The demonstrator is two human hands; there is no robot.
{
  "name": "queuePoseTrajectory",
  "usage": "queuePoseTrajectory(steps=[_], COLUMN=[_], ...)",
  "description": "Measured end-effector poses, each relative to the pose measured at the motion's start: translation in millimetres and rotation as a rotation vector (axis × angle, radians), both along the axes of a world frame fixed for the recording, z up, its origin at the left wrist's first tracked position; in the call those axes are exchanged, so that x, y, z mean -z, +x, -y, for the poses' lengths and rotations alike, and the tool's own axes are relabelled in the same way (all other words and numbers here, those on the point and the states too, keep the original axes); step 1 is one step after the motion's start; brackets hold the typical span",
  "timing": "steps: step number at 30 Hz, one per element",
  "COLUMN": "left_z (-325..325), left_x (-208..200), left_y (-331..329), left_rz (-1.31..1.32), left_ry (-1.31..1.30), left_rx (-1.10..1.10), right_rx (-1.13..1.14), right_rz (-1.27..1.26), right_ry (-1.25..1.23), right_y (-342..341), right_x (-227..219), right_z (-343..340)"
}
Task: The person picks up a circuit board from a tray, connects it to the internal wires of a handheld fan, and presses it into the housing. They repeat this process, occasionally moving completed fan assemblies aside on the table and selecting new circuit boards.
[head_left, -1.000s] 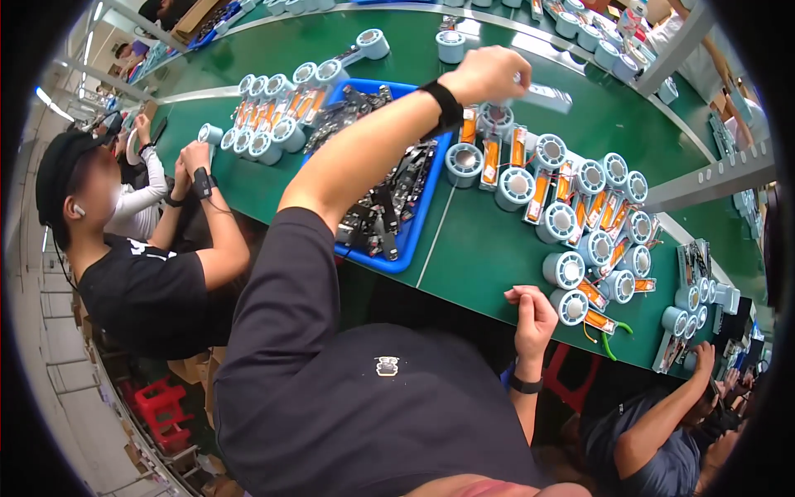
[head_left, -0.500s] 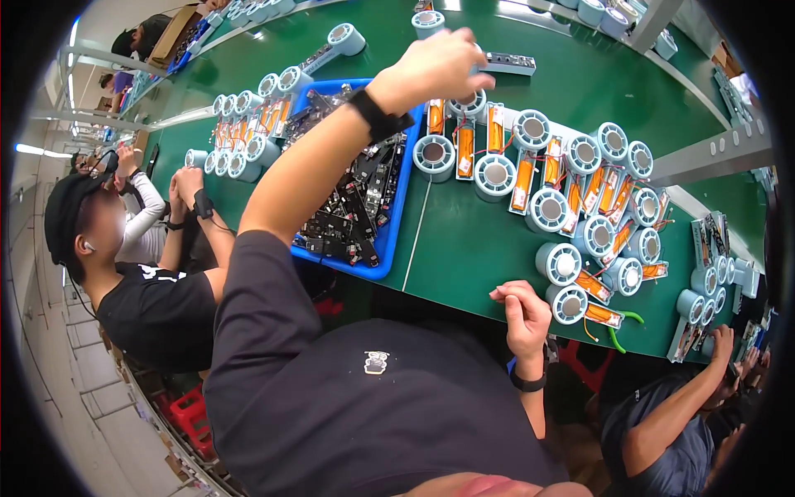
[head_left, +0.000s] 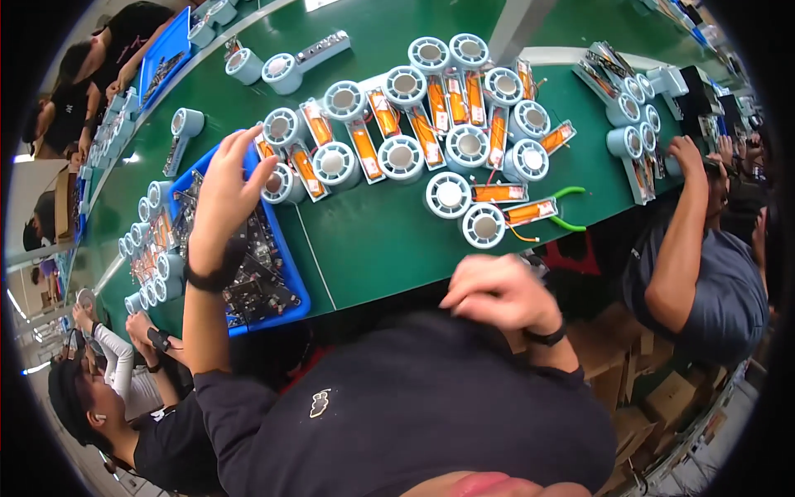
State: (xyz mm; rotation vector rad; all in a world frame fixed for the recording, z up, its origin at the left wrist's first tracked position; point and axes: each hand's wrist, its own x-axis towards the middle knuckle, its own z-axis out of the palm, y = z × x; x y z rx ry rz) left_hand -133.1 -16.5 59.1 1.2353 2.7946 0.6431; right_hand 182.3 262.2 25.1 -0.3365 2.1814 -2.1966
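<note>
The left hand [head_left: 222, 195] hovers with fingers spread wide, holding nothing, over the blue tray [head_left: 291, 273] of dark parts on the green counter [head_left: 373, 240]; the right hand [head_left: 501, 291] is loosely curled at the counter edge, empty

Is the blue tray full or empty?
Partly full: the blue tray holds a heap of dark parts; the left hand hovers spread above it.

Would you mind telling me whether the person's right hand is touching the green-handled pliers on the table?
Apart. The head view shows the right hand curled at the table's near edge, with bare green table between it and the green-handled pliers.
</note>
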Motion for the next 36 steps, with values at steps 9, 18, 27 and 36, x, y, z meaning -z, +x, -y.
queuePoseTrajectory(steps=[9, 18, 27, 36], left_z=[70.3, 103.0, 95.2, 67.2], left_x=[-3.7, 23.1, 24.6, 13.5], left_y=[83.2, 151.5, 130.0, 139.5], left_rz=[0.017, -0.068, -0.056, 0.055], left_ry=[-0.139, -0.127, -0.174, 0.358], left_rx=[-0.285, -0.525, -0.565, -0.267], right_rx=[0.616, 0.43, 0.562, 0.468], right_rz=[0.079, -0.142, 0.005, -0.007], right_ry=[1.18, 0.91, 0.701, 0.616], right_y=[10.4, -10.9, -52.6, -38.7], right_x=[19.1, 30.7, 28.3, 34.7], right_z=[-33.3, 67.3, 95.7, 55.9])
